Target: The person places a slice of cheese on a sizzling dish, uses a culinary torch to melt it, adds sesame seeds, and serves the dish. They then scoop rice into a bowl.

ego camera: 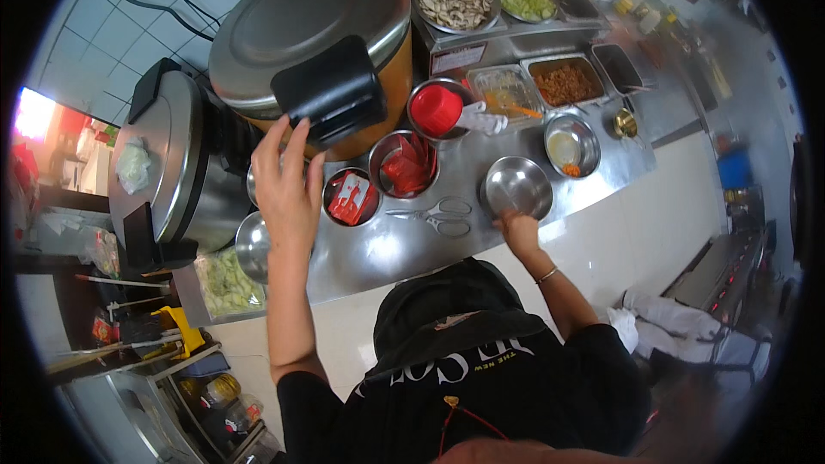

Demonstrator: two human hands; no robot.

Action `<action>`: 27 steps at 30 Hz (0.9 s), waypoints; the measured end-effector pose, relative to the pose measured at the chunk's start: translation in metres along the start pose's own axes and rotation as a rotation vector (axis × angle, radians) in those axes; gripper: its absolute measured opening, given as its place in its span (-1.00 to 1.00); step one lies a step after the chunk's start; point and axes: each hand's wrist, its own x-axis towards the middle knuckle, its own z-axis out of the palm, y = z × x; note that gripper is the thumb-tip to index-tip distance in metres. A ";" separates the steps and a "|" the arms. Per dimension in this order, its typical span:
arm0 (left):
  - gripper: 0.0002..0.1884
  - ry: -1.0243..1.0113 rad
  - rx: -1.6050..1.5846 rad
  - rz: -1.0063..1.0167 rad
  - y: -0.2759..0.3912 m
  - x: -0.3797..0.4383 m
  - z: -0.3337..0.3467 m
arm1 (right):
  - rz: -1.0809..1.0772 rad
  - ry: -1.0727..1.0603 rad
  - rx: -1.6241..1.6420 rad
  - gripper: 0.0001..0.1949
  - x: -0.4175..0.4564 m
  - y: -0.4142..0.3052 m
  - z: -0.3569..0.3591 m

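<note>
My left hand (287, 187) is raised with its fingers apart, holding nothing. Its fingertips are at the lower edge of the black lid handle (332, 87) on a large rice cooker (303, 26); I cannot tell whether they touch it. The cooker's lid is down. My right hand (519, 232) grips the near rim of a stainless steel bowl (519, 187), whose inside shows bare metal. Kitchen scissors (438, 214) lie on the steel counter (387, 264) between my hands. Past them stand a round tin with red packets (351, 196) and another with red wrappers (407, 164).
A red scoop (438, 109) rests in a pot behind the tins. Right of my bowl stands another metal bowl (572, 142) with food scraps. Trays of minced filling (567, 84) and sliced mushrooms (454, 0) line the back. A second cooker (174, 161) stands left, above bagged cut vegetables (229, 283).
</note>
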 end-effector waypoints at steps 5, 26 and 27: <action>-0.38 -0.160 0.262 0.179 -0.017 0.036 0.027 | -0.159 -0.067 -0.036 -0.77 0.029 0.018 0.013; -0.63 0.573 0.334 0.303 -0.039 0.205 -0.088 | -1.383 1.197 -0.153 -0.62 0.517 -0.196 -0.341; -0.61 0.531 0.208 0.246 -0.028 0.179 -0.073 | -1.287 1.134 -0.151 -0.63 0.526 -0.204 -0.355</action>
